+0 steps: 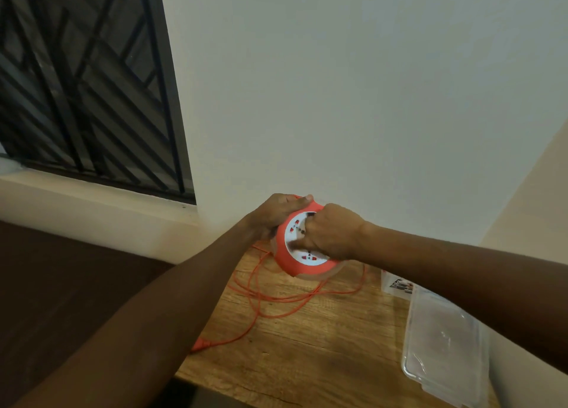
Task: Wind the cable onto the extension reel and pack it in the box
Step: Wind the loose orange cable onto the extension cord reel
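Seen from a head camera looking down, two bare arms reach from the lower corners toward the middle of the frame, where both hands hold a round orange reel [299,250] with a white socket face, raised just above a wooden table [322,346]. The left hand [276,212] grips the reel's upper left edge, fingers curled over the rim and the thumb lying along the top. The right hand [330,233] rests on the white face with its fingers curled in, seemingly around a small part at the centre that the hand hides. A thin orange cable [264,293] hangs from the reel's lower side and lies in loose loops on the table below and to the left, ending in an orange plug [201,344] near the table's left edge. A clear plastic box [445,343] lies at the lower right of the table, partly under the right forearm, with a printed paper [398,284] just above it. A pale wall [353,84] fills the upper frame, and a dark barred window [83,78] sits at the upper left.
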The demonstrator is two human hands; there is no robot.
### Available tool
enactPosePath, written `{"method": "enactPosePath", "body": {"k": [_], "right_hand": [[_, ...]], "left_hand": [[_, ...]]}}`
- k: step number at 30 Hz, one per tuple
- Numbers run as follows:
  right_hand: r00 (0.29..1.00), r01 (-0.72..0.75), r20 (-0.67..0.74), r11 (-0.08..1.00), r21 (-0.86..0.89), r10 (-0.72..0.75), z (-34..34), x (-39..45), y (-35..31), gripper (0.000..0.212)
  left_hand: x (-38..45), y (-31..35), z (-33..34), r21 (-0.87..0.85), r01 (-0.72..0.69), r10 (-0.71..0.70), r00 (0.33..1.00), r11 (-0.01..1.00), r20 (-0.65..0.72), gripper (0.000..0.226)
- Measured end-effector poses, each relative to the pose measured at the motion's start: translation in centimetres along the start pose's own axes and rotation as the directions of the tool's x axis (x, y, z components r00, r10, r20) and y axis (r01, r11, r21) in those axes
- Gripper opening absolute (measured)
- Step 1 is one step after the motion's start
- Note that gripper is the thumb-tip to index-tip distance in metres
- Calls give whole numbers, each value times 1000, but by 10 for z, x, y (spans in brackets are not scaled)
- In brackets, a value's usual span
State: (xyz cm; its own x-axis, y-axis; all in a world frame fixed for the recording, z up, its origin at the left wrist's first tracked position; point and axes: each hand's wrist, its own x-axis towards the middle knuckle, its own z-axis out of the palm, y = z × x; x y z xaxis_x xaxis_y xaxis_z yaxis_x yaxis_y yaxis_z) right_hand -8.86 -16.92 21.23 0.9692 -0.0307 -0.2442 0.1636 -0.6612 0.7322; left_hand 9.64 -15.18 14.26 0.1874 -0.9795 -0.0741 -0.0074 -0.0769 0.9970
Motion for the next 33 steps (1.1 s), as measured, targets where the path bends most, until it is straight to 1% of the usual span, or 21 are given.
{"method": "enactPosePath", "body": {"k": [1,2,3,4,5,7,9,12,17,19,21,22,23,24,25,26,28,31,33], "right_hand": [[993,-113,-14,990,80,114,5,0,-3,65],[967,-245,-22,952,182,254,9,1,-8,65],[919,-372,-22,883,285,394,13,1,-12,64],[865,-463,-13,807,367,502,16,3,-17,65],[828,-512,3,752,415,561,19,5,-22,67],[806,-540,27,715,444,592,25,7,-32,69],[795,-556,34,706,438,605,30,8,-37,70],[785,-574,27,710,409,619,34,7,-37,70],[791,-548,-10,715,434,612,31,-2,-38,71],[808,-518,-11,720,463,589,29,-6,-37,68],[859,-440,-12,748,497,513,26,-12,-30,61],[903,-369,-24,803,468,429,25,-17,-25,55],[947,-270,-52,875,401,316,23,-22,-19,50],[977,-163,-79,932,324,198,21,-27,-15,46],[990,-80,-90,960,268,108,18,-31,-11,44],[996,-24,-79,972,234,44,15,-33,-8,44],[998,40,-46,977,209,-31,12,-33,-1,46],[997,57,32,984,170,-63,5,-28,5,50],[993,58,92,988,140,-71,1,-25,9,54]], "left_hand": [[1,-2,0,-21,-18,17,1000,1000,-25,39],[2,-4,1,-42,-41,39,998,998,-51,39],[3,-5,1,-52,-64,60,995,997,-82,41],[4,-6,2,-41,-80,75,991,996,-111,43],[6,-7,2,-15,-88,85,987,996,-133,43],[7,-9,3,47,-89,95,985,995,-142,37],[7,-11,6,59,-84,92,986,995,-142,32],[7,-12,9,19,-65,67,989,998,-130,31],[9,-8,9,-29,-31,29,996,999,-88,37],[10,-6,8,-1,-27,27,997,1000,-74,36],[10,-7,5,22,-25,26,998,999,-55,36],[9,-9,4,28,-18,19,999,999,-45,39],[9,-10,3,28,-10,11,999,1000,-41,42],[9,-11,2,23,-4,5,999,1000,-37,45],[9,-11,2,19,1,0,1000,1000,-30,46],[8,-10,2,23,5,-4,1000,1000,-15,45],[9,-6,3,53,9,-10,1000,999,25,45],[10,-3,4,103,-1,-5,998,995,60,54],[10,-1,3,138,-5,-5,998,990,70,54]]}}
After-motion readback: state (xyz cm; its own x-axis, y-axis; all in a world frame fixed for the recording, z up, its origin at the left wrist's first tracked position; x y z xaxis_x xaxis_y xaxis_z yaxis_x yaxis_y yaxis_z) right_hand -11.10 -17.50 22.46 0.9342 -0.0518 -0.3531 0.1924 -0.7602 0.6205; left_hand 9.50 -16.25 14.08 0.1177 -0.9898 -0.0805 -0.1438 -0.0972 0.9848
